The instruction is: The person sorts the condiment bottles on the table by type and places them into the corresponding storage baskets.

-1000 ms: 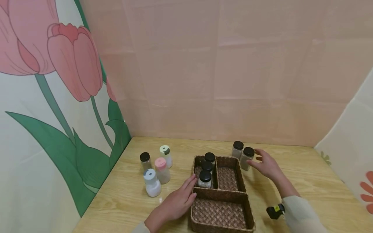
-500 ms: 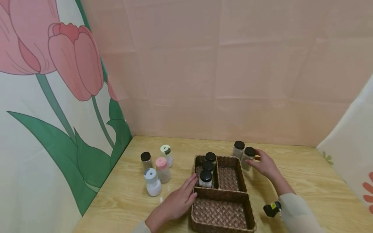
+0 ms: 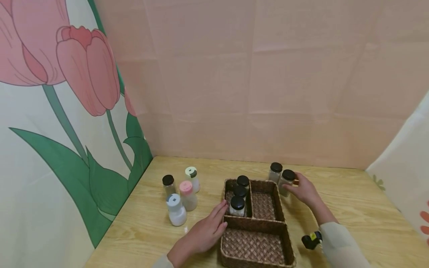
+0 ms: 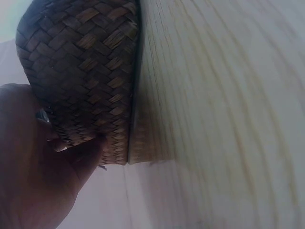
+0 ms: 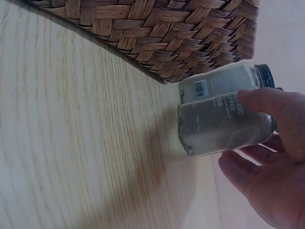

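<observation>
The right hand (image 3: 305, 190) pinches a clear jar (image 5: 217, 126) with a black lid between thumb and fingers, right of the far end of the brown basket (image 3: 254, 224). Another jar (image 3: 275, 174) stands just beside it. The left hand (image 3: 205, 233) has its fingers out straight, touching the basket's left side, near 3 black-topped jars (image 3: 237, 203) inside.

Even light (wrist views dimmer, hazy), soft shadow on tabletop (image 5: 90, 129)

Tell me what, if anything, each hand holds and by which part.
Right hand: a jar, by its upper body. Left hand: the basket, by its left wall.
</observation>
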`<state>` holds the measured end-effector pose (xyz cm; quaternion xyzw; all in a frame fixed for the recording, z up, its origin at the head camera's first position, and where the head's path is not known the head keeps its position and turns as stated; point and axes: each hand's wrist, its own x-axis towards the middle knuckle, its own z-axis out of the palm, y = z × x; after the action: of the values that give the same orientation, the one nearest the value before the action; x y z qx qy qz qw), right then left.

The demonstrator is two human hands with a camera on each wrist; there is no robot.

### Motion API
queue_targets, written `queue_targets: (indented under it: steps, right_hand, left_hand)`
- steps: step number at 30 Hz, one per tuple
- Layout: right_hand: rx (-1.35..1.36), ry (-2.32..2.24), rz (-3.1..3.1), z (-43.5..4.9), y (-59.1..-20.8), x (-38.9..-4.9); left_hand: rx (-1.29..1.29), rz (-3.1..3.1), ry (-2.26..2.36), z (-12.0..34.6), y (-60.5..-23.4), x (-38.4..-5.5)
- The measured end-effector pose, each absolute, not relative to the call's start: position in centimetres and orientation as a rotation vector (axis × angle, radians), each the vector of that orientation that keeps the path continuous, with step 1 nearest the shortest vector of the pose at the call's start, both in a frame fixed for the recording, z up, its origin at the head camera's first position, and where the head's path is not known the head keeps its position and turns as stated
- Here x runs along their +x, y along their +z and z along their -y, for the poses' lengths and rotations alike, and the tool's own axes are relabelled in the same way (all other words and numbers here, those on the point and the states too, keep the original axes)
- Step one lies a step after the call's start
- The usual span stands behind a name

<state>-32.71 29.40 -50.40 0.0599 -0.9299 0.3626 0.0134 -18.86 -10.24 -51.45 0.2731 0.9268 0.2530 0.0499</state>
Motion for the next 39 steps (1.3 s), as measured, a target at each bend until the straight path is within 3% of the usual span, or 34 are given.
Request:
queue_targets:
  steps: [29, 39]
  right_hand:
    - [0.223, 1.035, 2.8, -29.5, -51.3, -32.2]
    - [0.227, 1.004, 2.794, -29.2, -48.9, -31.1]
  left_hand:
    - [0.878, -2.828, 0.767, 10.1, -51.4, -18.6]
    - [0.862, -2.843, 0.756, 10.2, -51.6, -18.8]
